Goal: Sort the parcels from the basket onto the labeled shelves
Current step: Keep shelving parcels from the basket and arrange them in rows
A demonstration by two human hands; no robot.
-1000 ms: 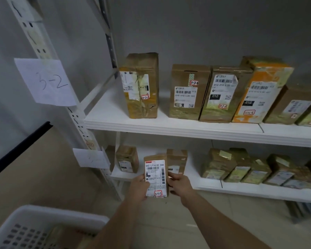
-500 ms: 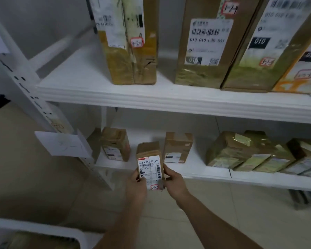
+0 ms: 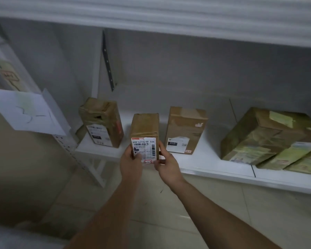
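A small brown taped parcel [image 3: 144, 130] with a white barcode label stands upright at the front edge of the low white shelf [image 3: 214, 169]. My left hand [image 3: 130, 161] grips its lower left side and my right hand [image 3: 166, 164] grips its lower right side. It sits between two other upright brown parcels, one to the left [image 3: 101, 121] and one to the right [image 3: 185, 129]. The basket's white rim [image 3: 16, 236] shows blurred at the bottom left.
Several yellowish taped parcels [image 3: 264, 137] lean in a row at the right of the same shelf. A paper label [image 3: 25, 112] hangs on the perforated left upright [image 3: 68, 150]. The upper shelf's white edge [image 3: 169, 17] runs overhead. Tiled floor lies below.
The view has dropped and closed in on the low shelf. Both hands have carried the parcel forward, so that it now stands between the two upright parcels.
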